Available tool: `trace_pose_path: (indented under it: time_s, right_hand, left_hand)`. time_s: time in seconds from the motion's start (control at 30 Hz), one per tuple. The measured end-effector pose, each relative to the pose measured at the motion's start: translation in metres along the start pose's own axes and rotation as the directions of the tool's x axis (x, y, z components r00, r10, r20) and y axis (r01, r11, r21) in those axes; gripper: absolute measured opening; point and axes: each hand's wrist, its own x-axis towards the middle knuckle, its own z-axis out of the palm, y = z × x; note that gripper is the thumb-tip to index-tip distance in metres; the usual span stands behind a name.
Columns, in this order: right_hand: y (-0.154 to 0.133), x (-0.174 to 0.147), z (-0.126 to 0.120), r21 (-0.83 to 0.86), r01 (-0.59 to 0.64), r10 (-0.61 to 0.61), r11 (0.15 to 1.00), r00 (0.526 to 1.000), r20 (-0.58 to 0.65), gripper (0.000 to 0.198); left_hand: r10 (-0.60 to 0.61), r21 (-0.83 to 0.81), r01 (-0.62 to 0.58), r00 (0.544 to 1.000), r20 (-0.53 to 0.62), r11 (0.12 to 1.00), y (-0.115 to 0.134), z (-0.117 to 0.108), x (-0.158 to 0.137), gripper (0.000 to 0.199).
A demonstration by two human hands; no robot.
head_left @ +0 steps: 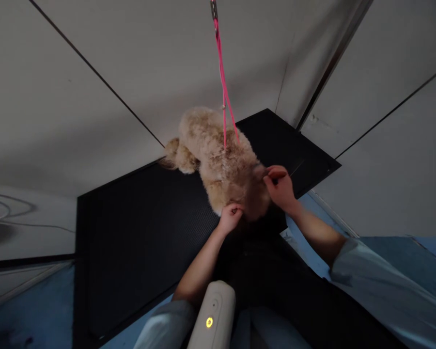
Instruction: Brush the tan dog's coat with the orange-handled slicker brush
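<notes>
A small dog with fluffy beige fur [218, 145] is on the black tabletop. Two pink cords [222, 77] come down from above to its body. My left hand [231, 217] is closed against the fur at the dog's near, lower side; whatever its fingers grip is hidden. Beside the dog's right side, my right hand [280, 188] has its fingers curled in a pinch, touching or very close to the fur. A faint thin line shows just past these fingers, too dim to name. The dog's near end is dark and partly hidden between my hands.
The black ribbed table [138, 242] stands against grey wall panels [112, 58]. A metal clip [213, 9] holds the cords overhead. A white device with a yellow light [212, 317] is close below me. Grey cable [29, 225] is at left; blue floor [39, 300] lies below.
</notes>
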Motion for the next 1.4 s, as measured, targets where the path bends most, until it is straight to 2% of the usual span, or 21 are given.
trace_pose_path:
  time_s: [0.1, 0.13, 0.23, 0.27, 0.4, 0.47, 0.57, 0.63, 0.7, 0.73, 0.77, 0.87, 0.9, 0.97, 1.03, 1.07, 1.17, 1.2, 1.27, 1.33, 1.4]
  right_hand:
    - [0.0, 0.002, 0.0, 0.034, -0.093, 0.082, 0.995, 0.965, 0.251, 0.011]
    - [0.0, 0.002, 0.0, 0.017, -0.111, 0.105, 0.994, 0.97, 0.221, 0.012]
    - [-0.002, 0.0, 0.0, -0.033, -0.056, 0.054, 0.998, 0.996, -0.065, 0.012]
    - [-0.004, -0.002, 0.001, -0.026, -0.025, 0.023, 0.999, 0.997, -0.072, 0.012]
    - [-0.006, -0.004, 0.005, 0.065, -0.099, 0.081, 0.993, 0.968, 0.239, 0.01]
    - [-0.004, 0.001, 0.002, 0.041, -0.136, 0.13, 0.99, 0.983, 0.133, 0.011]
    - [-0.003, 0.005, -0.001, 0.001, -0.036, 0.036, 0.999, 0.985, -0.167, 0.011]
    - [-0.002, 0.003, 0.002, 0.043, 0.008, -0.006, 0.999, 0.998, -0.059, 0.011]
    - [0.001, 0.004, 0.006, 0.106, -0.066, 0.045, 0.992, 0.982, 0.183, 0.012]
    - [0.003, 0.005, 0.008, 0.113, -0.118, 0.089, 0.987, 0.968, 0.236, 0.013]
    - [0.006, 0.008, 0.008, 0.104, -0.153, 0.129, 0.983, 0.969, 0.208, 0.014]
    - [0.011, 0.013, 0.007, 0.072, -0.125, 0.135, 0.99, 0.98, -0.146, 0.017]
    - [0.012, 0.013, 0.007, 0.095, -0.102, 0.116, 0.99, 0.979, -0.165, 0.018]
    - [0.012, 0.011, 0.01, 0.203, -0.104, 0.102, 0.974, 0.995, 0.017, 0.021]
    - [0.013, 0.01, 0.014, 0.283, -0.168, 0.104, 0.944, 0.968, 0.227, 0.023]
    - [0.015, 0.012, 0.016, 0.293, -0.19, 0.127, 0.937, 0.967, 0.22, 0.023]
    - [0.018, 0.018, 0.016, 0.285, -0.157, 0.195, 0.946, 0.974, -0.113, 0.02]
    - [0.018, 0.018, 0.015, 0.287, -0.136, 0.187, 0.948, 0.97, -0.157, 0.02]
    - [0.014, 0.015, 0.016, 0.3, -0.125, 0.134, 0.946, 0.991, -0.01, 0.02]
    - [0.01, 0.009, 0.019, 0.293, -0.17, 0.117, 0.941, 0.975, 0.191, 0.019]
    - [0.006, 0.003, 0.022, 0.263, -0.183, 0.142, 0.947, 0.976, 0.168, 0.018]
  left_hand:
    - [0.008, -0.012, -0.008, 1.0, 0.018, 1.0, -0.001, -0.004, 0.0, 0.014]
    - [0.012, -0.02, -0.012, 1.0, 0.02, 1.0, -0.002, -0.005, 0.0, 0.013]
    - [0.018, -0.034, -0.018, 1.0, 0.012, 0.999, -0.003, -0.007, -0.001, 0.011]
    - [0.018, -0.03, -0.018, 1.0, 0.009, 0.999, -0.003, -0.007, -0.001, 0.011]
    - [0.016, -0.01, -0.016, 0.999, 0.032, 1.0, -0.004, -0.01, -0.003, 0.013]
    - [0.017, -0.009, -0.017, 0.999, 0.039, 1.0, -0.005, -0.011, -0.003, 0.013]
    - [-0.005, -0.013, 0.006, 0.999, 0.052, 1.0, -0.008, -0.012, -0.004, 0.013]
    - [-0.01, -0.017, 0.011, 0.998, 0.058, 1.0, -0.009, -0.014, -0.004, 0.013]
    - [0.001, -0.019, 0.0, 0.999, 0.049, 1.0, -0.01, -0.017, -0.005, 0.014]
    - [0.003, -0.019, -0.002, 0.999, 0.044, 1.0, -0.01, -0.02, -0.005, 0.014]
    - [0.001, -0.018, 0.0, 0.999, 0.038, 1.0, -0.009, -0.022, -0.006, 0.014]
    - [-0.039, -0.024, 0.04, 0.999, 0.028, 0.999, -0.005, -0.03, -0.007, 0.013]
    - [-0.055, -0.024, 0.056, 0.998, 0.023, 0.998, -0.003, -0.032, -0.007, 0.012]
    - [-0.073, -0.016, 0.073, 0.997, 0.01, 0.997, 0.0, -0.036, -0.007, 0.012]
    - [-0.071, -0.002, 0.071, 0.997, -0.005, 0.997, 0.004, -0.039, -0.007, 0.011]
    - [-0.07, 0.002, 0.07, 0.998, -0.008, 0.998, 0.005, -0.04, -0.007, 0.011]
    - [-0.096, 0.0, 0.096, 0.995, 0.014, 0.995, 0.007, -0.043, -0.008, 0.012]
    - [-0.101, -0.002, 0.101, 0.995, 0.023, 0.995, 0.007, -0.043, -0.009, 0.013]
    - [-0.092, -0.001, 0.092, 0.995, 0.028, 0.996, 0.007, -0.044, -0.009, 0.012]
    - [-0.08, 0.0, 0.08, 0.996, 0.026, 0.997, 0.005, -0.045, -0.01, 0.011]
    - [-0.077, -0.002, 0.077, 0.997, 0.027, 0.997, 0.004, -0.046, -0.01, 0.011]
